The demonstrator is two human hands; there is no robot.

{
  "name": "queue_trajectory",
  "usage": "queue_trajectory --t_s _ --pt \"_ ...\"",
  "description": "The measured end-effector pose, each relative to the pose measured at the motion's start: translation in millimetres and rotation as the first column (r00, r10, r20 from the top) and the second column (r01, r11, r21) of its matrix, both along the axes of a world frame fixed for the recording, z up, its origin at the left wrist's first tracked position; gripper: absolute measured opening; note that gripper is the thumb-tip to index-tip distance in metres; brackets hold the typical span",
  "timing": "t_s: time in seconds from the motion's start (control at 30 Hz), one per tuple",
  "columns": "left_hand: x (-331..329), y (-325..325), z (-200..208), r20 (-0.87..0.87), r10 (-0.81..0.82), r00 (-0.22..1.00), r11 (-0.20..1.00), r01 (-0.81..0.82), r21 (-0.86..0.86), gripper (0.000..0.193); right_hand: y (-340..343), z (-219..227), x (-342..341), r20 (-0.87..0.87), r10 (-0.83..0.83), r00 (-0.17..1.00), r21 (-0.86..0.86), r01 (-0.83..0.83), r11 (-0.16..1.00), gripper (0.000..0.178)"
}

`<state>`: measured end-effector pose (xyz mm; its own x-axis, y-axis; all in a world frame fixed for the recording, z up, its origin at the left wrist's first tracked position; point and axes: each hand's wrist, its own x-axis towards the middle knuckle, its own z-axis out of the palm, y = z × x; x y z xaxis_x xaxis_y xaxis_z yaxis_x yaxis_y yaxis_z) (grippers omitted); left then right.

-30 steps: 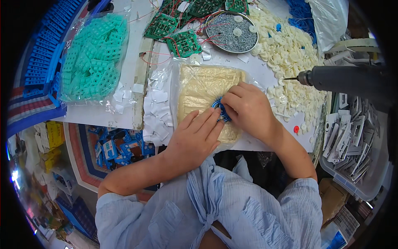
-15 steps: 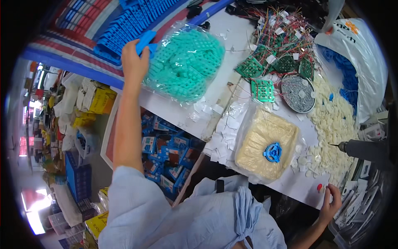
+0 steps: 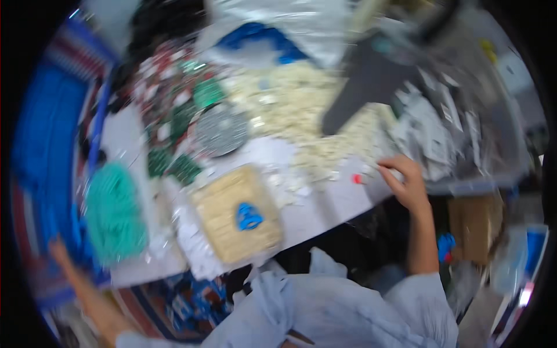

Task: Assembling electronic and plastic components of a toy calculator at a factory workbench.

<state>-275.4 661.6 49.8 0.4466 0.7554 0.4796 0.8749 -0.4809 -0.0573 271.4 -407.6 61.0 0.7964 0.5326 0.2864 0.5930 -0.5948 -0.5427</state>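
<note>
My left hand [image 3: 58,250] reaches out at the far left, beside the stacked blue plastic parts [image 3: 49,127]. It is smeared by motion, so its fingers and anything in them cannot be made out. At the right front of the table, my right hand [image 3: 407,181] has thumb and forefinger brought together; whatever they pinch is too small and blurred to name. Just left of these fingertips lies a small red piece [image 3: 357,178]. A round blue plastic part [image 3: 249,216] rests on a wrapped, cream-coloured block [image 3: 209,200] in front of me.
A bag of green plastic parts [image 3: 116,214] lies at left. Behind the block are a round dish of small grey metal pieces [image 3: 220,129], wired green circuit boards [image 3: 183,119] and heaped cream pieces [image 3: 296,110]. A dark tool [image 3: 360,95] juts over the heap, near a clear bin [image 3: 481,174].
The view has swung to the right and blurred. My left hand, which held a blue part over the stack, now shows as a smear at far left. My right hand stays near the red piece.
</note>
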Motion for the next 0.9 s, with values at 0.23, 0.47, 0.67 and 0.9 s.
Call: queue_trajectory --t_s 0.23,0.47,0.67,0.9 --pt "188.0 -414.9 69.5 0.305 -0.374 0.876 0.876 0.442 -0.193 0.056 -13.2 46.8 86.4 0.245 -0.413 0.877 0.076 0.407 0.91 0.022" --pt "243.0 -677.1 -5.7 0.318 -0.628 0.711 0.589 0.7 -0.404 0.046 -50.8 103.0 247.9 0.69 -0.463 0.557 -0.323 0.809 0.491 0.032" --pt "271.7 -728.0 -14.2 0.337 -0.722 0.604 0.447 0.779 -0.439 0.045 -257.6 78.6 370.4 0.732 -0.175 0.659 -0.612 0.748 0.257 0.042" --pt "268.0 -637.3 -7.2 0.41 -0.531 0.742 0.552 0.669 -0.497 0.039 -219.8 111.5 366.6 0.708 -0.458 0.538 -0.254 0.799 0.545 0.043"
